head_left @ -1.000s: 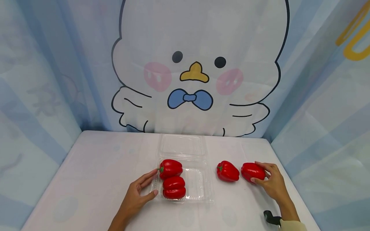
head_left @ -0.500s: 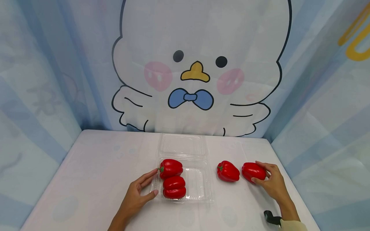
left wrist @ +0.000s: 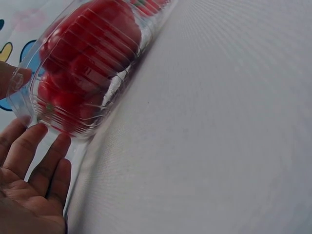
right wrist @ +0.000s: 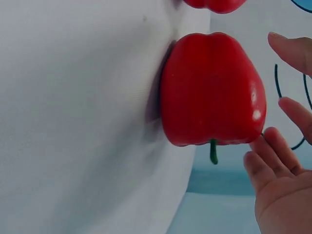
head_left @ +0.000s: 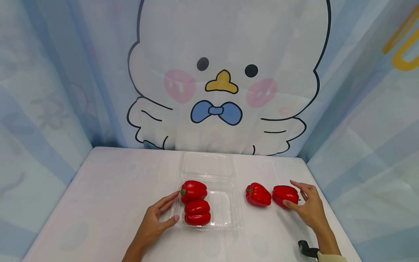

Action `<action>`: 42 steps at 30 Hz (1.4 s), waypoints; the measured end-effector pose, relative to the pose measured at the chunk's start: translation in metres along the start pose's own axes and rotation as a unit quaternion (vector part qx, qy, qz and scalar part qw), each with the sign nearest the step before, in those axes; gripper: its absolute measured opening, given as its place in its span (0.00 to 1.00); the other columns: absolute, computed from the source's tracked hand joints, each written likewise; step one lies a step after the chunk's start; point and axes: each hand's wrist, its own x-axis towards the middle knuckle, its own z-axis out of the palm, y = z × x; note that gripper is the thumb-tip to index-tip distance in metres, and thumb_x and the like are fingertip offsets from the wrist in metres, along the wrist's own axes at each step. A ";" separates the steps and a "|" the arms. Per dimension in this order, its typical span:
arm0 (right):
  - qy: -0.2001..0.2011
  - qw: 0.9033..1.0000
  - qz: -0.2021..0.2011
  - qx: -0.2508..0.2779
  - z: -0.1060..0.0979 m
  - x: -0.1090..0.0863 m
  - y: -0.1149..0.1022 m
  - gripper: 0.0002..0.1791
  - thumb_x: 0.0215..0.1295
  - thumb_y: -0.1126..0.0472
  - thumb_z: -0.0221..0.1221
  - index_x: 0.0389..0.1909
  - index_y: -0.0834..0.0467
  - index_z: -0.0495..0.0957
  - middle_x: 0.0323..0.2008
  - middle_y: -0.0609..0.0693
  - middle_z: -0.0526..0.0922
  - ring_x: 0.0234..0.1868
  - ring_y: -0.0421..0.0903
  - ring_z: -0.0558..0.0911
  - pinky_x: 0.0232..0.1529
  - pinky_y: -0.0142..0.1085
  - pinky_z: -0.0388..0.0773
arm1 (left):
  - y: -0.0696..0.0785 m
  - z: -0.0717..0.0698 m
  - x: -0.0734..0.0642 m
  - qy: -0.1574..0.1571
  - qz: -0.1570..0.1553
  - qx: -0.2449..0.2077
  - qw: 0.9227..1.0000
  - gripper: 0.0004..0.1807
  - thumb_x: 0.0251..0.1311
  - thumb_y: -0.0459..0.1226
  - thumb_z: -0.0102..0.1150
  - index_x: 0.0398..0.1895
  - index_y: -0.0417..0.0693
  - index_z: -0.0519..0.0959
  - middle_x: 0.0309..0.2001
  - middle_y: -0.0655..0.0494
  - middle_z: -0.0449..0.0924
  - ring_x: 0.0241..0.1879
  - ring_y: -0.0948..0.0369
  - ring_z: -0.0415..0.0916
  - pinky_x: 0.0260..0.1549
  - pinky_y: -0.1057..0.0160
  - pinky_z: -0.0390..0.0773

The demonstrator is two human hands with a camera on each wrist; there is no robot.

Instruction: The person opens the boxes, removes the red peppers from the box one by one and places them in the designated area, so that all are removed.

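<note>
Outer pepper [head_left: 284, 196] lies right of the clear container [head_left: 226, 207], a second pepper [head_left: 258, 194] between them, two more peppers [head_left: 196, 205] inside. Left hand [head_left: 156, 219], fingers extended, meets the container's left edge; right hand [head_left: 307, 204], earlier gripping the outer one, has loosened.

The clear plastic box [head_left: 226, 207] stands open, a far red pepper [head_left: 194, 191] and a near red pepper [head_left: 197, 213] in its left half; to its right lie a third pepper [head_left: 259, 195], stem leftward, and a fourth pepper [head_left: 284, 195], stem rightward
</note>
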 end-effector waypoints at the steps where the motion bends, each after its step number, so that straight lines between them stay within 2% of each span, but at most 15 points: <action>1: 0.008 1.000 -0.007 0.000 0.000 0.000 -0.002 0.45 0.55 0.63 0.80 0.75 0.57 0.73 0.69 0.66 0.68 0.71 0.68 0.69 0.65 0.59 0.72 | 0.000 0.000 0.000 0.000 0.000 0.000 1.000 0.38 0.63 0.34 0.75 0.76 0.52 0.73 0.76 0.54 0.74 0.71 0.76 0.70 0.68 0.84 0.59; 5: 0.033 0.999 -0.037 0.002 -0.003 -0.001 -0.014 0.45 0.55 0.59 0.81 0.75 0.53 0.73 0.70 0.62 0.70 0.71 0.62 0.70 0.65 0.54 0.72 | 0.000 0.000 0.000 0.000 -0.001 -0.002 1.000 0.38 0.62 0.34 0.75 0.76 0.52 0.73 0.76 0.54 0.74 0.71 0.77 0.70 0.68 0.84 0.58; 8: 0.045 0.997 -0.057 0.010 -0.005 -0.003 -0.024 0.46 0.54 0.58 0.81 0.75 0.51 0.74 0.70 0.60 0.71 0.70 0.56 0.70 0.68 0.36 0.71 | 0.000 0.000 -0.001 0.001 -0.003 -0.001 1.000 0.38 0.62 0.34 0.75 0.76 0.53 0.73 0.76 0.54 0.74 0.71 0.77 0.70 0.68 0.84 0.58; 12: 0.059 0.995 -0.075 0.019 -0.006 -0.007 -0.040 0.47 0.52 0.58 0.82 0.75 0.48 0.74 0.70 0.57 0.72 0.68 0.43 0.68 0.63 0.15 0.63 | 0.000 -0.001 -0.001 0.003 -0.005 0.002 1.000 0.38 0.63 0.35 0.75 0.76 0.53 0.73 0.76 0.54 0.74 0.71 0.77 0.70 0.68 0.84 0.57; 16: 0.068 0.993 -0.094 0.024 -0.005 -0.012 -0.055 0.46 0.51 0.60 0.82 0.74 0.47 0.75 0.70 0.56 0.73 0.66 0.29 0.64 0.61 0.13 0.62 | 0.000 -0.001 -0.001 0.003 -0.004 0.001 1.000 0.38 0.63 0.34 0.75 0.76 0.53 0.73 0.76 0.53 0.74 0.71 0.77 0.70 0.68 0.84 0.58; 18: 0.069 0.992 -0.105 0.023 -0.005 -0.015 -0.061 0.47 0.51 0.60 0.82 0.74 0.46 0.75 0.71 0.56 0.73 0.66 0.26 0.63 0.61 0.12 0.62 | 0.000 0.000 0.000 0.002 -0.002 0.001 1.000 0.37 0.63 0.35 0.75 0.76 0.52 0.73 0.76 0.54 0.74 0.71 0.76 0.70 0.68 0.83 0.59; 21: 0.069 0.991 -0.114 0.016 -0.005 -0.019 -0.073 0.48 0.50 0.59 0.83 0.74 0.45 0.75 0.71 0.55 0.73 0.68 0.32 0.65 0.60 0.18 0.69 | 0.000 0.000 0.000 0.001 -0.003 0.000 1.000 0.38 0.63 0.35 0.75 0.76 0.51 0.73 0.76 0.54 0.74 0.72 0.74 0.71 0.68 0.83 0.60; 24: 0.067 0.990 -0.123 0.014 -0.005 -0.023 -0.083 0.49 0.48 0.59 0.83 0.75 0.44 0.75 0.72 0.55 0.72 0.69 0.44 0.69 0.60 0.41 0.83 | 0.000 0.001 0.001 0.001 -0.005 0.001 1.000 0.38 0.63 0.35 0.75 0.76 0.51 0.73 0.76 0.53 0.74 0.74 0.69 0.71 0.68 0.83 0.60; 27: 0.066 0.989 -0.135 0.011 -0.004 -0.026 -0.092 0.50 0.47 0.60 0.84 0.75 0.45 0.75 0.72 0.55 0.72 0.70 0.49 0.69 0.55 0.63 0.84 | 0.000 0.001 0.001 0.002 -0.006 0.002 1.000 0.38 0.63 0.34 0.75 0.76 0.51 0.73 0.76 0.52 0.74 0.74 0.67 0.71 0.68 0.83 0.60; 30: 0.067 0.987 -0.146 0.012 -0.001 -0.029 -0.100 0.49 0.47 0.61 0.84 0.74 0.46 0.76 0.72 0.54 0.73 0.69 0.41 0.68 0.57 0.52 0.86 | 0.001 0.001 0.001 0.001 -0.004 0.003 1.000 0.38 0.63 0.34 0.75 0.76 0.51 0.73 0.76 0.51 0.74 0.73 0.70 0.71 0.68 0.83 0.60; 32: 0.067 0.986 -0.153 0.007 0.003 -0.030 -0.104 0.49 0.47 0.60 0.84 0.74 0.45 0.76 0.71 0.53 0.74 0.68 0.33 0.66 0.59 0.39 0.83 | 0.001 0.001 0.001 0.001 -0.003 0.001 1.000 0.38 0.63 0.34 0.75 0.76 0.51 0.73 0.76 0.52 0.74 0.72 0.74 0.71 0.68 0.83 0.60; 34: 0.064 0.985 -0.161 0.015 0.006 -0.032 -0.108 0.48 0.47 0.60 0.84 0.73 0.45 0.76 0.71 0.53 0.74 0.68 0.29 0.65 0.59 0.38 0.82 | 0.001 0.000 0.000 0.000 0.000 0.001 1.000 0.38 0.63 0.34 0.74 0.76 0.51 0.73 0.76 0.53 0.74 0.71 0.77 0.71 0.68 0.84 0.60; 37: 0.060 0.984 -0.168 0.025 0.013 -0.035 -0.115 0.49 0.47 0.60 0.84 0.73 0.44 0.76 0.71 0.52 0.74 0.69 0.30 0.65 0.59 0.48 0.85 | 0.000 0.000 0.000 -0.001 0.003 0.003 1.000 0.38 0.63 0.34 0.74 0.76 0.51 0.73 0.76 0.53 0.74 0.70 0.78 0.70 0.68 0.84 0.60; 39: 0.057 0.983 -0.169 0.036 0.017 -0.037 -0.120 0.49 0.46 0.60 0.84 0.73 0.44 0.76 0.71 0.52 0.74 0.70 0.33 0.66 0.58 0.61 0.83 | 0.000 0.000 0.000 0.000 0.002 0.004 1.000 0.38 0.63 0.34 0.74 0.77 0.51 0.72 0.76 0.53 0.74 0.70 0.78 0.70 0.68 0.83 0.60; 42: 0.050 0.983 -0.168 0.048 0.023 -0.041 -0.127 0.49 0.46 0.59 0.84 0.73 0.43 0.76 0.72 0.51 0.73 0.70 0.37 0.67 0.57 0.63 0.83 | -0.001 0.000 0.001 0.001 0.001 0.005 1.000 0.38 0.63 0.34 0.75 0.76 0.52 0.73 0.76 0.53 0.74 0.70 0.78 0.70 0.68 0.83 0.60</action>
